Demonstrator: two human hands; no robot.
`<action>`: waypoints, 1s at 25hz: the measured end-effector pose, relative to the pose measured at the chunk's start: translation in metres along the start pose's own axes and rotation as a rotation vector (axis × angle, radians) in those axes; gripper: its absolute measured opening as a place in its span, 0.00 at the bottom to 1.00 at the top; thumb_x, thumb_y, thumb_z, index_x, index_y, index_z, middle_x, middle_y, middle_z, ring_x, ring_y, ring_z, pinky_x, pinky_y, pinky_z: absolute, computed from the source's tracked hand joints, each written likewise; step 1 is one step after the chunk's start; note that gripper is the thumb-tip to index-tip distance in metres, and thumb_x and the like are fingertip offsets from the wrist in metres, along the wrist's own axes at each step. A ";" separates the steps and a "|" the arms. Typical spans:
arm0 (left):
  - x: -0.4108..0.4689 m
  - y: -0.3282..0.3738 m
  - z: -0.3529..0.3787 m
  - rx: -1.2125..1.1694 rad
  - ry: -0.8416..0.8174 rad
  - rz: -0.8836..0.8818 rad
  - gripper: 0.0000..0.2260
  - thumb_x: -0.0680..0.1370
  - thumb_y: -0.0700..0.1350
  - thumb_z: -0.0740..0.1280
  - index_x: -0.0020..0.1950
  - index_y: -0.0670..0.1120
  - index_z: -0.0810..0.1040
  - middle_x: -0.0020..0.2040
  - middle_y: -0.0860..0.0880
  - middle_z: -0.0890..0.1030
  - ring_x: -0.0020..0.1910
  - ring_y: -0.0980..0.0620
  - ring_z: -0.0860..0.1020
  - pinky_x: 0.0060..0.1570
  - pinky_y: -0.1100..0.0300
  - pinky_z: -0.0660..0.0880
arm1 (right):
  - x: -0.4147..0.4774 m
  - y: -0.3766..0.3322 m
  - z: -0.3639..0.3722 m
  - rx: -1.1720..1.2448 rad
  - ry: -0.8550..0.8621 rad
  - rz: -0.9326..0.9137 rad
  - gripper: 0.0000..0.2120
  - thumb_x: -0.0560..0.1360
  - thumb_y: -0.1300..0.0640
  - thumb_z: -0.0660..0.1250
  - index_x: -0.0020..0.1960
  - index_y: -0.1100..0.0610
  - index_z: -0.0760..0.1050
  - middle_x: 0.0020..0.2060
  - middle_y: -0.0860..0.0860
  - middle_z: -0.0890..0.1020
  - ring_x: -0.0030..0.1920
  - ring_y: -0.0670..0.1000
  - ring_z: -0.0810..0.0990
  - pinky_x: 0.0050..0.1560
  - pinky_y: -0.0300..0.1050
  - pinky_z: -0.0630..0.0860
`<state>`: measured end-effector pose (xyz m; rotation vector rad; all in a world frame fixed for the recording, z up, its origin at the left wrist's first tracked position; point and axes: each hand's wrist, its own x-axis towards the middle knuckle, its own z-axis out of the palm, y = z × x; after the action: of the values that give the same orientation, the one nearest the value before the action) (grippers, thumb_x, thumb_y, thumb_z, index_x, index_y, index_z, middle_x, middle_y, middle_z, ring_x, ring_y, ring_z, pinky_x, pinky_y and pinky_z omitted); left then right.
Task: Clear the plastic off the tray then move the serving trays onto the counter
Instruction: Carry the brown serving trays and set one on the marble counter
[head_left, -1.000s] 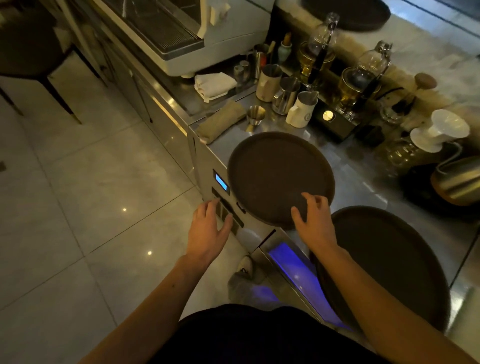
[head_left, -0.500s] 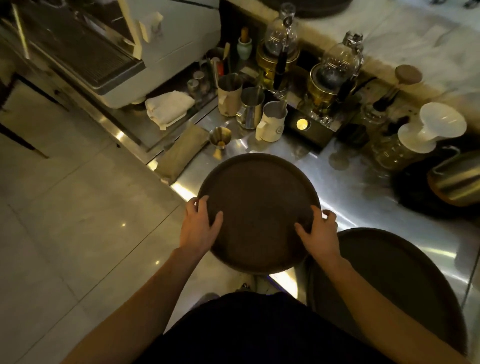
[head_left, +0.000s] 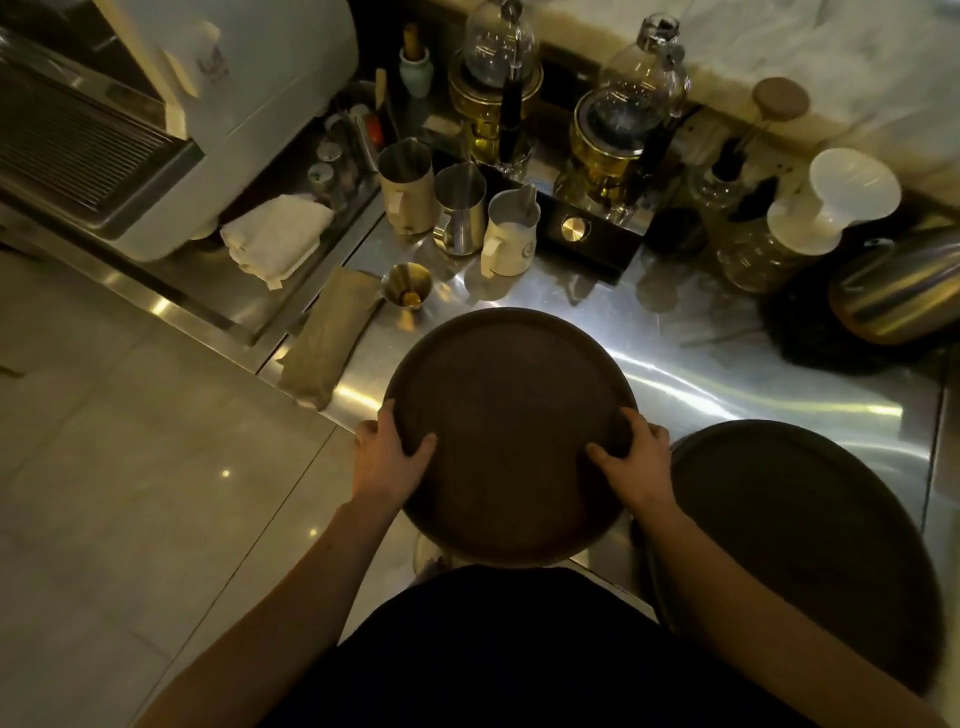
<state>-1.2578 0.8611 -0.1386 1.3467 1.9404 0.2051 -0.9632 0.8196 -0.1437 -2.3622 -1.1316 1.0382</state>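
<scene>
Round dark tray held at both sides, left hand and right hand each with fingers wrapped over the rim, thumbs on top, near edge sticking out past the front of the shiny metal desk. Second dark tray lying flat just beside it on the right. Farther back: small gold cup, folded tan cloth, white pitcher, steel pitcher, two glass coffee brewers and big white machine at the far left.
</scene>
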 end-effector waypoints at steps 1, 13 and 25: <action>0.003 -0.002 -0.004 -0.025 0.001 -0.012 0.36 0.74 0.57 0.70 0.77 0.50 0.57 0.69 0.38 0.65 0.68 0.36 0.67 0.65 0.42 0.69 | -0.003 -0.002 0.001 0.014 0.013 0.001 0.34 0.72 0.48 0.72 0.73 0.49 0.62 0.69 0.57 0.64 0.67 0.61 0.68 0.69 0.57 0.69; -0.003 -0.009 -0.037 -0.110 0.091 0.089 0.40 0.69 0.54 0.76 0.75 0.47 0.61 0.69 0.40 0.64 0.65 0.39 0.71 0.63 0.47 0.71 | -0.054 -0.007 0.009 0.115 0.161 0.035 0.38 0.68 0.49 0.76 0.74 0.50 0.62 0.67 0.57 0.65 0.66 0.60 0.69 0.69 0.58 0.69; -0.041 0.044 -0.024 -0.070 -0.012 0.386 0.37 0.69 0.51 0.77 0.74 0.46 0.63 0.67 0.40 0.65 0.63 0.41 0.72 0.61 0.53 0.71 | -0.150 0.046 -0.013 0.316 0.437 0.206 0.39 0.70 0.55 0.75 0.76 0.52 0.60 0.68 0.57 0.64 0.67 0.58 0.68 0.68 0.55 0.66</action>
<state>-1.2345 0.8518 -0.0786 1.6606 1.6316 0.4453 -0.9918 0.6745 -0.0891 -2.3173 -0.5344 0.6494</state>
